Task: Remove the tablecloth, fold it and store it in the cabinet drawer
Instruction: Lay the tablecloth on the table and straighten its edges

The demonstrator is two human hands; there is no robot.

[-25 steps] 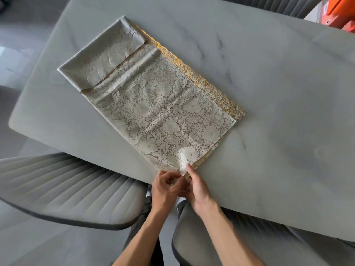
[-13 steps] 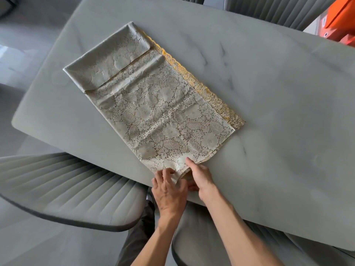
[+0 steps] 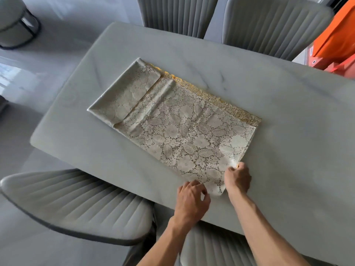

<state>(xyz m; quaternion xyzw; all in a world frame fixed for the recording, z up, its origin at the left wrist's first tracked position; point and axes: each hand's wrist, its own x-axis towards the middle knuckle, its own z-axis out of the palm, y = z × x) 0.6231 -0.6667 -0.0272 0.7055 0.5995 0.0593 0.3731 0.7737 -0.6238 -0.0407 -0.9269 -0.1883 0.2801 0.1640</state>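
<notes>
A: How far along were you at that point?

B: The tablecloth (image 3: 178,123) was already off its spread and lay folded into a long panel, aslant on the grey table (image 3: 288,112), a flap turned over at its far-left end and gold trim along the far edge.

A: And your hands?

B: Your left hand (image 3: 192,200) rested at the near corner, fingers loosely curled on the lace; whether it gripped, I couldn't tell. Your right hand (image 3: 238,177) pinched the near short edge.

A: What was left?

B: Probably more folds, then the cabinet drawer, which wasn't in view
</notes>
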